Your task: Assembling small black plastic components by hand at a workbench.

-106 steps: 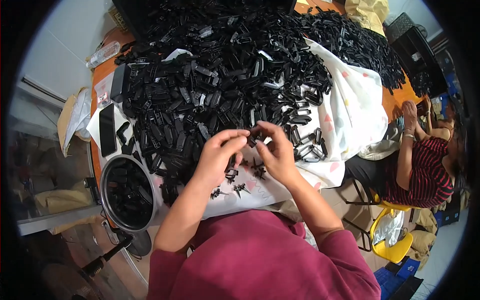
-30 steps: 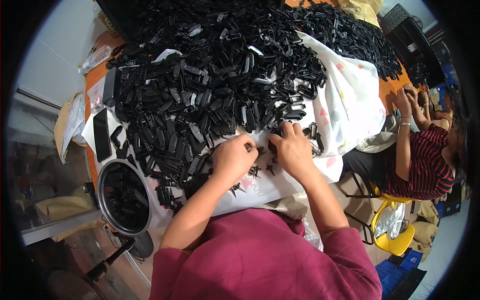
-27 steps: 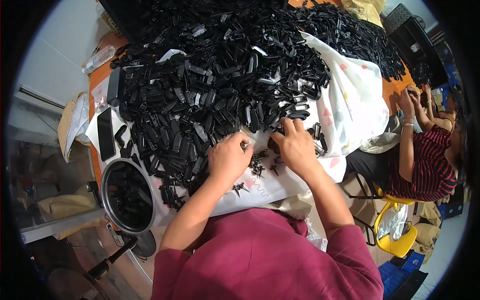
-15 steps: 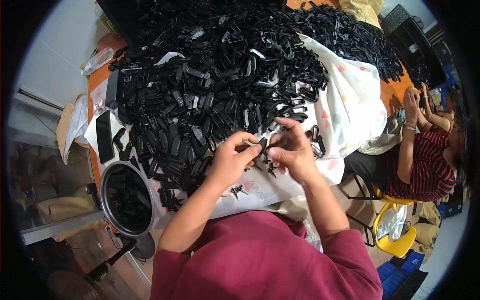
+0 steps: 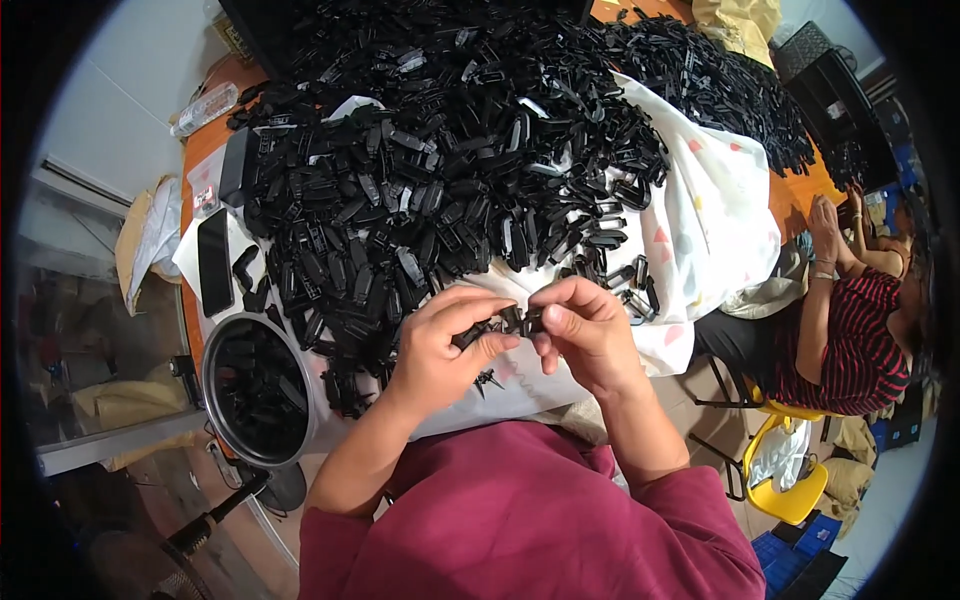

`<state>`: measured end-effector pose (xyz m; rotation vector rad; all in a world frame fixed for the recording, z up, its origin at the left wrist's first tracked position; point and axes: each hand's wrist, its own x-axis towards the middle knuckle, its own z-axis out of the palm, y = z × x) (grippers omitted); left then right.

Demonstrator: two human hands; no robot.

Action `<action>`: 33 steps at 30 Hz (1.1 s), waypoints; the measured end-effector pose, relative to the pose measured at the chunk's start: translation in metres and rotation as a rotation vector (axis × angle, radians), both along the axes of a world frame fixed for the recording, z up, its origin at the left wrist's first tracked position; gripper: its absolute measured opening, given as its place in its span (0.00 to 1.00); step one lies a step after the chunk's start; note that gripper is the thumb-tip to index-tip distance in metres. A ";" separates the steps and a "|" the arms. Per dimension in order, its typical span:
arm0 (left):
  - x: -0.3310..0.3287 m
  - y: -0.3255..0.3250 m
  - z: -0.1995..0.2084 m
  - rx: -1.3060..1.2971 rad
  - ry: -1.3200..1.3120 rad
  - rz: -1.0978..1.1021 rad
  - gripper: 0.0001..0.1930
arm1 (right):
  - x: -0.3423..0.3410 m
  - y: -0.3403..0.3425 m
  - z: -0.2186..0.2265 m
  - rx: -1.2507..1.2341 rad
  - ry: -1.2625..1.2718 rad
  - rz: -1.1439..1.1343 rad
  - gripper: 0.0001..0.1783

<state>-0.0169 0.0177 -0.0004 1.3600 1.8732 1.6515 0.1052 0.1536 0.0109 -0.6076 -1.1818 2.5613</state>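
Left hand (image 5: 435, 355) and right hand (image 5: 597, 345) pinch a black part (image 5: 512, 322) between fingertips, over the desk (image 5: 793, 203) near its wearer-side edge. Probably light, stiff, slightly slippery; ends look best to grip.

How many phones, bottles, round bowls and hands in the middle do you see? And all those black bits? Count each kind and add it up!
Phone: 1
Bottle: 1
Bowl: 1
Left hand and right hand: 2
Black bits: too many to count, so left out
Total: 5
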 end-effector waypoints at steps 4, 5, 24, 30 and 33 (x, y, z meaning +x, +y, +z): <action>0.000 -0.002 0.010 -0.028 0.144 0.010 0.18 | 0.005 0.004 -0.001 0.006 -0.018 0.072 0.07; 0.000 -0.001 0.011 -0.027 0.143 0.007 0.18 | 0.004 0.006 0.000 -0.058 -0.012 0.053 0.06; 0.015 0.002 -0.019 0.040 -0.080 0.086 0.16 | 0.003 -0.007 0.008 0.403 -0.257 0.005 0.07; -0.002 -0.014 -0.003 -0.004 0.445 0.078 0.14 | 0.000 0.007 0.009 0.393 -0.343 0.244 0.07; -0.006 -0.017 0.017 -0.097 0.675 0.023 0.10 | 0.001 0.004 0.015 0.501 -0.389 0.239 0.06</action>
